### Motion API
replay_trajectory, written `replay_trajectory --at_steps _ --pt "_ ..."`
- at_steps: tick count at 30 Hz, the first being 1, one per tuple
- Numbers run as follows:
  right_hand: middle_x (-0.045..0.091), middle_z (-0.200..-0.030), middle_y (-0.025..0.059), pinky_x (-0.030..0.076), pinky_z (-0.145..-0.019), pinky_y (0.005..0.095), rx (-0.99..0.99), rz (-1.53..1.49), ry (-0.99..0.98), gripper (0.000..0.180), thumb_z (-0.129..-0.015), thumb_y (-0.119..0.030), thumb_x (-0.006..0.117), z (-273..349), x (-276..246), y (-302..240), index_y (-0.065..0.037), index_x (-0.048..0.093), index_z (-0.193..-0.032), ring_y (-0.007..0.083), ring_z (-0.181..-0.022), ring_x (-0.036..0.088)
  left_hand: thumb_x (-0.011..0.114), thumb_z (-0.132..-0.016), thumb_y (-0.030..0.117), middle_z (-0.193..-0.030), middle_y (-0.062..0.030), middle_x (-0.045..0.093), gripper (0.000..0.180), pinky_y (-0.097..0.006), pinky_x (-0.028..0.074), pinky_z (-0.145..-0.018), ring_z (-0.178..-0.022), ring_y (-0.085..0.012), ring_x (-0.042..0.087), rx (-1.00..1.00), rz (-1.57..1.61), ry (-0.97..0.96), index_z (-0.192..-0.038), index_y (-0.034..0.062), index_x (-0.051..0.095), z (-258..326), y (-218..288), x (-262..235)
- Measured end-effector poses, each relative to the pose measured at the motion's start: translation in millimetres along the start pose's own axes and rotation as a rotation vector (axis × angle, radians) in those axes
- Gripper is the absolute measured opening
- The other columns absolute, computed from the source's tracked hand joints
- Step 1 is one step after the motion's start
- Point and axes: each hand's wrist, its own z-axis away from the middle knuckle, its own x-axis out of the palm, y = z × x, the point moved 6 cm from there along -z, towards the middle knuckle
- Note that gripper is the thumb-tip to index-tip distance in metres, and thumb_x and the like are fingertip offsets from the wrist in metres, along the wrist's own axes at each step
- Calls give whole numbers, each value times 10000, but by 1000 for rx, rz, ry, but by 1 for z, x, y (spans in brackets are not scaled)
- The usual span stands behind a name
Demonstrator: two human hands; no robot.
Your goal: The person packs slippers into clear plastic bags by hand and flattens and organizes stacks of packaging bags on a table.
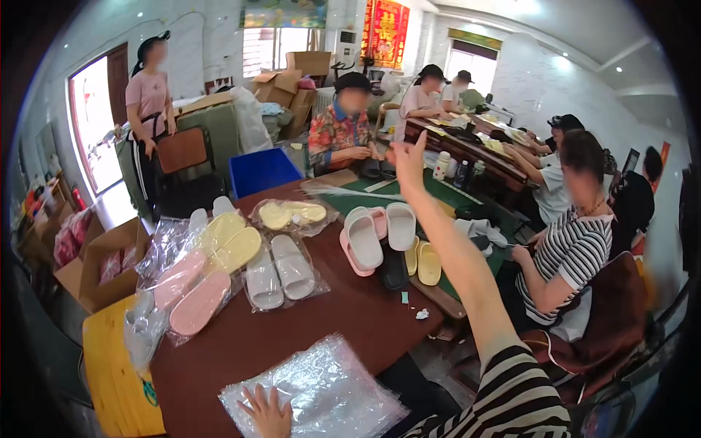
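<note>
My left hand (264,414) lies flat with fingers spread on a stack of clear plastic bags (328,387) at the table's near edge. My right arm reaches far forward, and my right hand (410,159) is raised in the air with at least one finger stretched out, holding nothing visible. Below and left of that forearm stand white slippers (365,241), with pink ones against them, a black slipper (393,270) and yellow slippers (428,263). Bagged slippers cover the table's left: grey ones (281,270), pink ones (197,299), and yellow ones (234,241).
The brown table (343,314) adjoins a yellow wooden surface (117,365). A blue bin (263,173) and an open cardboard box (109,263) stand beyond. A person in striped sleeves (562,255) sits at right; another in a floral top (343,139) sits across. A person stands behind a chair (186,157).
</note>
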Motion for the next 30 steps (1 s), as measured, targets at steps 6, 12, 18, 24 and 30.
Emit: replay_trajectory --at_steps 6,12,18,24,30 --pt "706 -944 124 551 -643 291 -22 -76 117 911 -938 -50 540 -32 -24 -39 -39 -117 -1568 180 -709 679 563 -907 565 -1645 -167 188 746 -747 -25 -1121 -1516 -444 17 -106 157 -223 -1525 177 409 -11 -7 -12" --pt "706 -907 106 543 -595 282 -5 41 -94 728 -984 -52 503 16 -12 12 -40 68 -1567 152 -683 673 583 -823 691 -1624 -136 268 944 -737 -30 -1127 -1521 -397 78 -30 -50 -354 -1537 111 370 -18 -16 -10" --pt "710 -907 108 550 -690 335 62 142 -708 209 -929 -92 562 134 75 92 -34 684 -1090 202 -745 694 567 -906 598 -1595 -175 312 863 -608 3 -1204 -1510 -363 168 32 141 -179 -1519 24 369 -7 -12 -17" --pt "625 -1164 125 521 -892 486 -125 583 -948 215 -852 -137 588 252 116 196 -110 724 -1016 342 -1108 594 572 -926 543 -1630 -186 223 818 -603 7 -1206 -1528 -358 110 53 105 -158 -1532 39 349 -21 3 -20" --pt "299 -1550 131 390 -1014 692 -131 877 -949 711 -802 -135 710 327 151 231 -244 453 -1456 425 -1420 297 571 -895 595 -1642 -179 190 896 -618 -1 -1200 -1528 -362 108 33 65 -235 -1553 51 299 -23 -3 -8"
